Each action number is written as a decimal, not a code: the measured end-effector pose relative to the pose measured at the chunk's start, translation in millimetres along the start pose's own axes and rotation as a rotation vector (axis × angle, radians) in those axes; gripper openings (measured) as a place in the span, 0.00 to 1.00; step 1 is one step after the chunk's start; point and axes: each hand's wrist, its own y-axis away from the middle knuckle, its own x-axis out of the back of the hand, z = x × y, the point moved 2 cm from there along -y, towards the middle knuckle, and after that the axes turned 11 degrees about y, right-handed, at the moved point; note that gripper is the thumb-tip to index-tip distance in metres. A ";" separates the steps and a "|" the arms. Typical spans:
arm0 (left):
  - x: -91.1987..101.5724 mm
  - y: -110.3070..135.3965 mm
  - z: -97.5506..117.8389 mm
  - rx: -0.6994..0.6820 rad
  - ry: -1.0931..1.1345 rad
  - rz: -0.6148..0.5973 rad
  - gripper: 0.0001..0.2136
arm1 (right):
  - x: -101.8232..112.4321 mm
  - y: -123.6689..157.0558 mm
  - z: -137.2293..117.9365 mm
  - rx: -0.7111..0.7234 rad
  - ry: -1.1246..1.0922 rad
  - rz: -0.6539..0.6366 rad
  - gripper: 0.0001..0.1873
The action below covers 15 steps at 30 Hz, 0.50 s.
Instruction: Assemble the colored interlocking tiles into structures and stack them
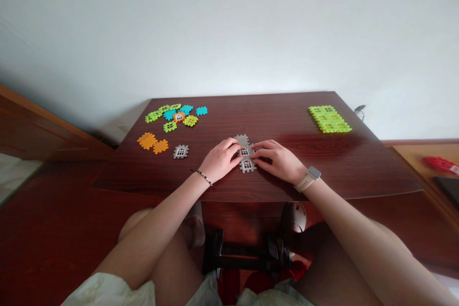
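Here, the left hand [221, 158] and right hand [280, 159] hold joined grey, notched plastic tiles [244, 152] between them on the dark-brown wood-grain table [279, 117]; 1 loose grey arched-window tile [181, 152] lies to their left.

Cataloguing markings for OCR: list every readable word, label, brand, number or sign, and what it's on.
None readable.
White label-like patch on the red bundle, far right: too small and blurred.
Dark-faced square wristwatch with beige strap: no legible characters.
Grey notched plastic tiles: no lettering visible.
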 end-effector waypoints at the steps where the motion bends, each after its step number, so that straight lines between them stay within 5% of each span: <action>1: 0.2 0.2 -0.1 -0.004 -0.001 -0.006 0.11 | -0.1 0.2 -0.6 -0.004 -0.006 0.003 0.09; 5: 1.4 1.6 -0.6 -0.022 0.011 -0.017 0.13 | -2.5 2.4 0.6 -0.056 0.022 0.033 0.13; 10: 2.2 2.9 0.0 -0.022 0.027 -0.003 0.15 | -8.5 6.2 11.0 -0.138 0.096 -0.023 0.34; 15: 1.9 2.7 1.9 -0.002 0.007 0.013 0.18 | -6.2 3.5 13.1 -0.126 0.042 -0.020 0.30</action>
